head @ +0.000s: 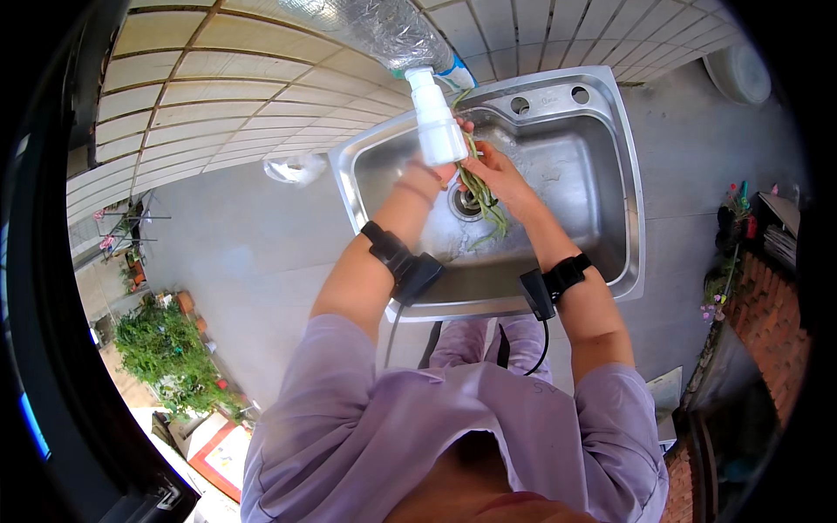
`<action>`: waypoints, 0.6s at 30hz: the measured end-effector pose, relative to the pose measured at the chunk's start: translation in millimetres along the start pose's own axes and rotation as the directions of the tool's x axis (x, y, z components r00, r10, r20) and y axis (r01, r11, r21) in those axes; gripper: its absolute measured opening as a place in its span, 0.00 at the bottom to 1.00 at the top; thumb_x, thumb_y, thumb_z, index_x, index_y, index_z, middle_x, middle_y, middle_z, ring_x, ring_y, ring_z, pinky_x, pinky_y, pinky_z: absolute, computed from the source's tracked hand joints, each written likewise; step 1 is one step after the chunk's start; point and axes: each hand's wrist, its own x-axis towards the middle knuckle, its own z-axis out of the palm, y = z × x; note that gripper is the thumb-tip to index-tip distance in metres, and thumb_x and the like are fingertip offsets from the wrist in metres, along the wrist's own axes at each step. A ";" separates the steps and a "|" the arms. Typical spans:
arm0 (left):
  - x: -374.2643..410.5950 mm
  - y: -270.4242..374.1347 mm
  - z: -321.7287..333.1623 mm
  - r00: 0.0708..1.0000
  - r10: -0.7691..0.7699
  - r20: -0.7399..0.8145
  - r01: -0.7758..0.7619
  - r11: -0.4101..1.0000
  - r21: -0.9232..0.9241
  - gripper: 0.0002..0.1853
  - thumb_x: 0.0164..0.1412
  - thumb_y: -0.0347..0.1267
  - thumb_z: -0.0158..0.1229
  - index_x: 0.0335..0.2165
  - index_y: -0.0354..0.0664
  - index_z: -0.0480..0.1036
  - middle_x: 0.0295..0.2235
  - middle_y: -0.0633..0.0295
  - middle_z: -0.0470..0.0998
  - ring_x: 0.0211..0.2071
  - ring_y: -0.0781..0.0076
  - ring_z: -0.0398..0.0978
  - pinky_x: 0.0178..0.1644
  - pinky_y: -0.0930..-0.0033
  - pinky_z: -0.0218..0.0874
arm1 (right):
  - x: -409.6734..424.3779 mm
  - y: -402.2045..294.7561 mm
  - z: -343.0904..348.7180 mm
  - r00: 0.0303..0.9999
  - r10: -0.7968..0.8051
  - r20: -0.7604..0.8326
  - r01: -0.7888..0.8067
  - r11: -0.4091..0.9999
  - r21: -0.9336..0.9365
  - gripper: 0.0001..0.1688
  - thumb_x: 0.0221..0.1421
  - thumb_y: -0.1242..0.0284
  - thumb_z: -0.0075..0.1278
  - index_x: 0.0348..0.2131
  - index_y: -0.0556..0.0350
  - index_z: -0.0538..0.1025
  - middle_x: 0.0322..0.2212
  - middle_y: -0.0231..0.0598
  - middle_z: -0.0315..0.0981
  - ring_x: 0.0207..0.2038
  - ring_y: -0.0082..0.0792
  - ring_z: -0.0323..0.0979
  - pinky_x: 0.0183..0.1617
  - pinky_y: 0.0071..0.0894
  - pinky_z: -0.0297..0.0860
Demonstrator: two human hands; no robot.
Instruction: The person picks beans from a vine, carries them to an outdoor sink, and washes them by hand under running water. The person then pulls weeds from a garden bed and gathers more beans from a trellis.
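Observation:
A bunch of long green stalks, perhaps long beans (480,189), hangs over the drain of a stainless steel sink (569,176). My right hand (498,171) grips the bunch from the right side. On its left, my left hand (444,171) is blurred and partly hidden behind a white plastic tap fitting (441,134); its fingertips show near the upper stalks, but its hold on them is unclear. The ends of the stalks spread out below the drain opening (465,201).
Foil-wrapped pipe (392,36) comes down above the fitting, along a white tiled wall (222,85). A clear plastic bag (294,168) lies left of the sink. A pale round basin (739,75) stands at the upper right. Potted plants (163,353) line the left edge.

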 end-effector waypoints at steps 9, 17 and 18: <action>-15.4 35.5 -16.2 0.960 0.211 -0.184 -0.226 0.972 -0.066 0.14 0.61 0.43 0.49 0.27 0.47 0.63 0.24 0.63 0.68 0.19 0.79 0.58 0.19 0.77 0.48 | 13.2 -22.3 12.0 0.957 0.247 0.155 -0.169 0.903 -0.394 0.21 0.55 0.57 0.49 0.24 0.58 0.72 0.12 0.28 0.63 0.13 0.17 0.57 0.15 0.20 0.52; -4.2 -10.9 -20.9 0.890 0.456 0.026 -0.453 0.889 -0.065 0.12 0.60 0.40 0.52 0.36 0.43 0.68 0.30 0.65 0.71 0.32 0.72 0.67 0.38 0.67 0.60 | 11.5 -21.0 -8.8 0.984 0.173 0.054 -0.139 0.913 -0.384 0.20 0.56 0.59 0.49 0.21 0.55 0.69 0.13 0.24 0.60 0.15 0.17 0.55 0.17 0.20 0.53; -5.6 -15.8 -19.3 0.892 0.450 0.041 -0.448 0.893 -0.042 0.13 0.61 0.41 0.52 0.38 0.43 0.69 0.32 0.64 0.72 0.35 0.70 0.69 0.41 0.65 0.61 | 10.3 -22.0 -11.6 0.975 0.216 0.060 -0.168 0.881 -0.443 0.20 0.56 0.59 0.49 0.21 0.55 0.69 0.13 0.25 0.61 0.15 0.17 0.57 0.17 0.20 0.54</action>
